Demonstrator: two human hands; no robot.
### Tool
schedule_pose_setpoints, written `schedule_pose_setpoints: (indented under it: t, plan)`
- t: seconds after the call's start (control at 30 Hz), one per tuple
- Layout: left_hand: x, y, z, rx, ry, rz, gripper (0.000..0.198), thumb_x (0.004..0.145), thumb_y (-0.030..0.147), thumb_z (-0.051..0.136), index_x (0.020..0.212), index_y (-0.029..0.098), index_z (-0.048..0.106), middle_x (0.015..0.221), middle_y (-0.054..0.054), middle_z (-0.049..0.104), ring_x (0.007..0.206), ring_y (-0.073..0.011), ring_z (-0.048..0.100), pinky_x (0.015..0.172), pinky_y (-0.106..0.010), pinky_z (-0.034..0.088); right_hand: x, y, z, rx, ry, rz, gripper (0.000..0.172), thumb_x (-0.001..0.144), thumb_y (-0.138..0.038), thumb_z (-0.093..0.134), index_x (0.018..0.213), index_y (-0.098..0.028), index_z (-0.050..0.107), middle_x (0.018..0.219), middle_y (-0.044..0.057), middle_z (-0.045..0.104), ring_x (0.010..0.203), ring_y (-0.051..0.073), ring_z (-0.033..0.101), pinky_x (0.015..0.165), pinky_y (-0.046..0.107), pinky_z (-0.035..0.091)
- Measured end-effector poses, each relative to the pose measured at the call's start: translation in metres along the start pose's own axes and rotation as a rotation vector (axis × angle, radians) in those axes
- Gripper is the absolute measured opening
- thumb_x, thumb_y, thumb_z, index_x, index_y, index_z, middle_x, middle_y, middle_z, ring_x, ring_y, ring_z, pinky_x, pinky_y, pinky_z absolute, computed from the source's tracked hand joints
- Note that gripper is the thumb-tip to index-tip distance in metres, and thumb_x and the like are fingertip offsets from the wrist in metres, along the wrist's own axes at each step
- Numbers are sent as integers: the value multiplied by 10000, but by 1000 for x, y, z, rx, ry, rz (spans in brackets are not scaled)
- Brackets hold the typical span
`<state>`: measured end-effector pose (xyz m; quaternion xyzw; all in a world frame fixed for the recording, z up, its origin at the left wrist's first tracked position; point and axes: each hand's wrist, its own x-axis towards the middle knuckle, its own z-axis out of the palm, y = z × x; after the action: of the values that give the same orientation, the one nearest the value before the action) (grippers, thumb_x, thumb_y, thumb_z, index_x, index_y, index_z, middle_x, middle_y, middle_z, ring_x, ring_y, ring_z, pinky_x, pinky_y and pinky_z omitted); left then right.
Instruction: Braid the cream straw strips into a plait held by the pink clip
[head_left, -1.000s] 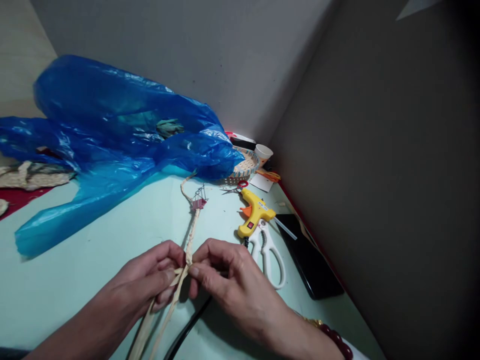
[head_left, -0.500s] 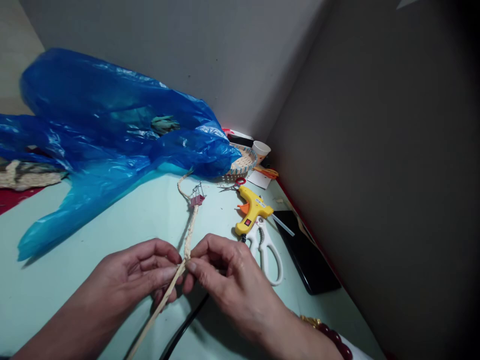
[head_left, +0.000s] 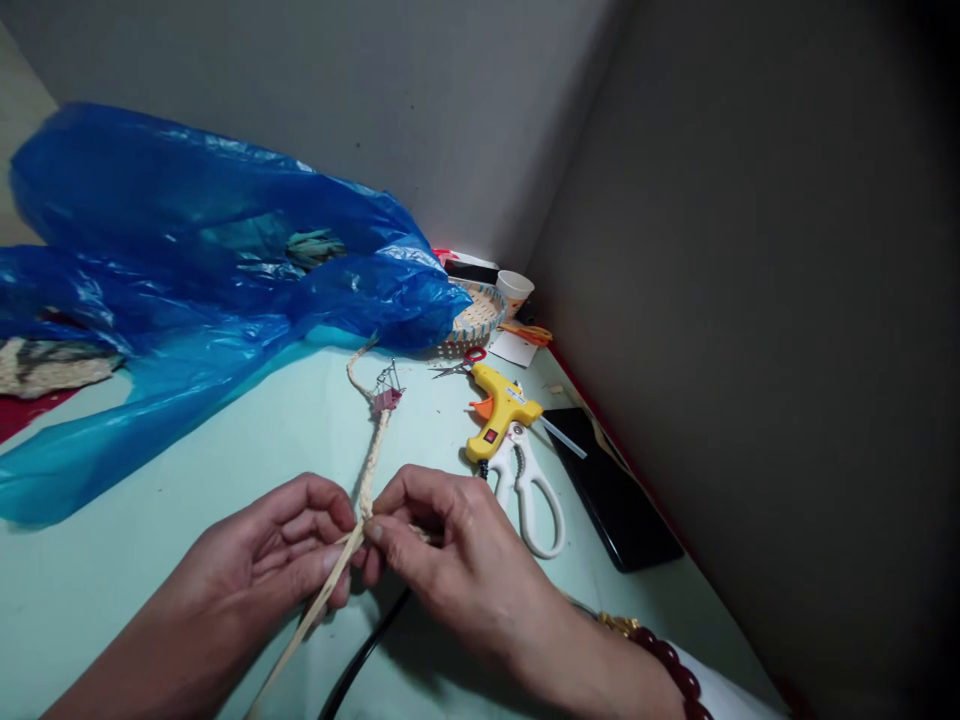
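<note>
A pale braided cord runs down from a dark pink binder clip on the table to my fingers. My left hand pinches a flat strand at the lower end of the braid, thumb against fingers. Close beside it, my right hand grips the braid's end and another strand between thumb and forefinger. One loose strand slants down toward the lower edge of the view. Past the clip, the cord's thin tail curls up toward the blue plastic bag.
A crumpled blue plastic bag covers the left back. A yellow glue gun, white-handled shears, small scissors, a black phone, a woven basket and a cup lie right of centre. A black cable passes under my hands.
The view has shifted slightly, so the table items sit a little further left. Both hands stay at the braid's end, and the strands beside my fingers have moved slightly.
</note>
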<state>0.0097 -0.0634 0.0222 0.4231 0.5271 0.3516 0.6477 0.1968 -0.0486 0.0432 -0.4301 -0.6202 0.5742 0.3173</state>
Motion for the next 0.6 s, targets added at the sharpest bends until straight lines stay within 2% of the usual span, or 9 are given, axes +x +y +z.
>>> schedule_pose_setpoints:
  t: [0.1,0.2,0.33,0.43,0.6]
  plan:
    - [4,-4,-5,34,-8,14,287,730,450,854,858,242,702,673,34,725,644,-169,668,568,-223,523,0,-3,0,37,9,18,158,885,-100,573,753,-182,603,705,16,682,647,143,599,612,236,418]
    - [4,-2,-7,82,-1,15,234,760,429,826,820,231,715,663,40,723,639,-152,645,567,-198,498,0,-6,-1,144,-11,45,177,874,-67,562,735,-172,593,683,8,661,630,121,566,608,220,401]
    - [5,2,-9,159,-21,3,237,769,457,800,759,228,738,671,44,714,594,-120,555,526,-167,429,1,-8,-1,246,-38,72,154,869,-63,566,757,-164,596,675,5,654,615,108,530,605,218,378]
    - [7,2,-12,208,-29,-36,250,740,480,801,738,234,757,603,59,640,527,-107,457,466,-168,351,2,-8,-2,284,-33,83,138,877,-84,588,762,-160,594,669,3,656,593,96,507,588,212,358]
    - [7,1,-20,386,-5,111,290,786,536,740,711,266,814,742,0,775,733,-188,650,634,-203,481,1,-11,-3,344,-6,111,152,909,-157,620,761,-162,587,647,-2,655,583,90,530,590,203,375]
